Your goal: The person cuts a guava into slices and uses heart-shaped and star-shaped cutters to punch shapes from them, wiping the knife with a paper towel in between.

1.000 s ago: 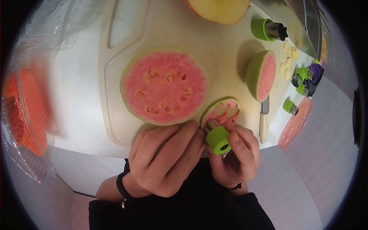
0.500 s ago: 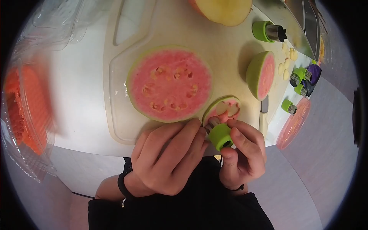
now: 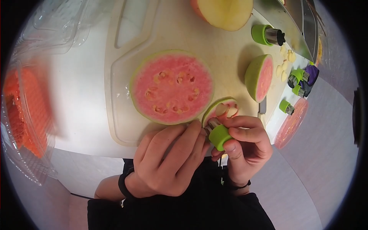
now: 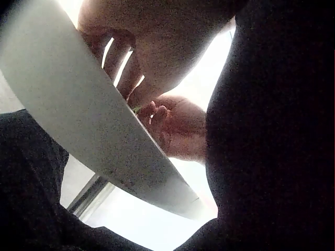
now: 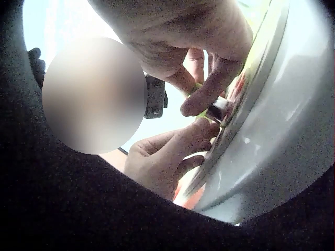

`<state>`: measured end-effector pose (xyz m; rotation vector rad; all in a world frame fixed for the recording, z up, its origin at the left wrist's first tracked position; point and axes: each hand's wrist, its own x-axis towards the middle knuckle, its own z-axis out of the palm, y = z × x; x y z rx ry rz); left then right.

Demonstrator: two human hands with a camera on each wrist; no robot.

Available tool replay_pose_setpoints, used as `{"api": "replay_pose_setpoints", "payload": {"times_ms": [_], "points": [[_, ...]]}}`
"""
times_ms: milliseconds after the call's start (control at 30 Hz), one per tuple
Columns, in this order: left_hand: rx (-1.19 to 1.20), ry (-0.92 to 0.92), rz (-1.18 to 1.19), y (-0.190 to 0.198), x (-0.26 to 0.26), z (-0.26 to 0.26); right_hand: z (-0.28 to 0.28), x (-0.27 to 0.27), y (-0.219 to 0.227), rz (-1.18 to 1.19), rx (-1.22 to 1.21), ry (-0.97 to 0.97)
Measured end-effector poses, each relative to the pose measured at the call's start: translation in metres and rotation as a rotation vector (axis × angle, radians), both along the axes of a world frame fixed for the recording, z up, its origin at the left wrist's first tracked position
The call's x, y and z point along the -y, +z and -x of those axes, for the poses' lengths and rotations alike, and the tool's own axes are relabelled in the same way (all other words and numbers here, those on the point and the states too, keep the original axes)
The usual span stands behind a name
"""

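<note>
In the head view my right hand (image 3: 251, 147) pinches the green grip of a small shape cutter (image 3: 219, 137) between thumb and fingers. The cutter's metal end stands in a small watermelon slice (image 3: 226, 102) with pale cut-out holes, at the board's front edge. My left hand (image 3: 165, 159) holds that slice at its left edge, fingertips right by the metal; its thumb is hidden from above. Both the left hand (image 5: 167, 154) and the right hand (image 5: 209, 47) meet at the cutter in the right wrist view. A big round watermelon piece (image 3: 172, 88) lies cut face up behind them.
The cutting board (image 3: 119, 111) also bears an apple half (image 3: 226, 13), a watermelon end piece (image 3: 260, 78) and a larger cutter (image 3: 268, 35). A knife (image 3: 262, 109) lies to the right. Several small cutters (image 3: 301, 78) lie farther right. A plastic box (image 3: 28, 111) stands left.
My right hand has moved right and turned, its fingers shifting on the cutter's grip. The cutter stays in the slice. My left hand has kept its hold, drifting slightly right in view.
</note>
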<state>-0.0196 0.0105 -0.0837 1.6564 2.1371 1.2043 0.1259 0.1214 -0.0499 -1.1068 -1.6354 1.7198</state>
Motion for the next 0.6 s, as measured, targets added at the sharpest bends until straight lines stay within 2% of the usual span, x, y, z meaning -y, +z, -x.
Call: {"api": "replay_pose_setpoints", "payload": {"times_ms": [600], "points": [[0.062,-0.025,-0.012,0.0012,-0.0018,0.0031,0.0056,-0.003,-0.0021,-0.075,0.053,0.034]]}}
